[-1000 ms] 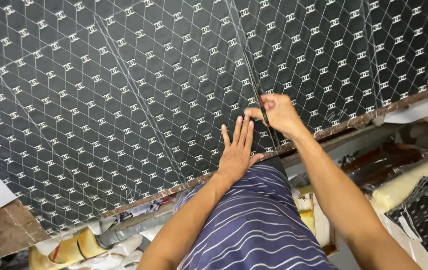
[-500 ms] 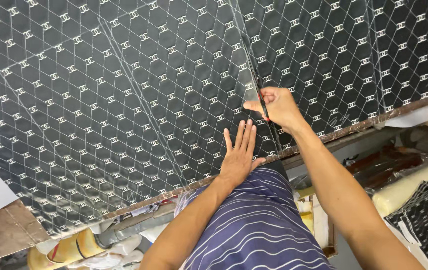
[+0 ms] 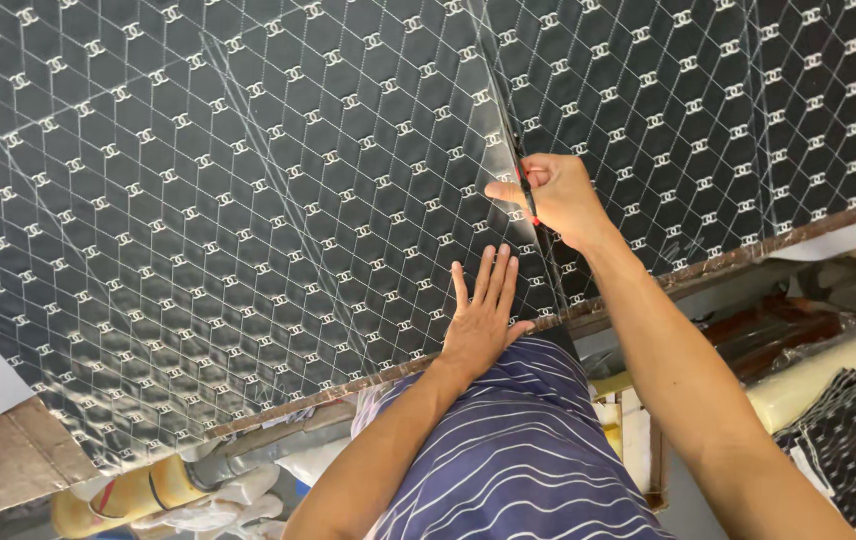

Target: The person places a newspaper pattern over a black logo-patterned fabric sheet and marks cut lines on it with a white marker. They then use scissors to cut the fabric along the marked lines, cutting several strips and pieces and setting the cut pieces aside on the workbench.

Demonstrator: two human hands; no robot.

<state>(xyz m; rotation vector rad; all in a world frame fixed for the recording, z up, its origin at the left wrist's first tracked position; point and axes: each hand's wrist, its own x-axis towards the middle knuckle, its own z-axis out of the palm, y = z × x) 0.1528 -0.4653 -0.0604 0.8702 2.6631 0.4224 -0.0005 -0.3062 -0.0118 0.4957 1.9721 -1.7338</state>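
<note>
Black quilted sheet (image 3: 248, 200) with a white hexagon pattern lies spread flat over the desk (image 3: 8, 460), covering nearly all of it. Left hand (image 3: 481, 318) open, fingers together, pressed flat on the sheet near its front edge. Right hand (image 3: 553, 195) closed around a slim dark cutting tool (image 3: 526, 190) with a red tip, set on the sheet just beyond the left hand.
</note>
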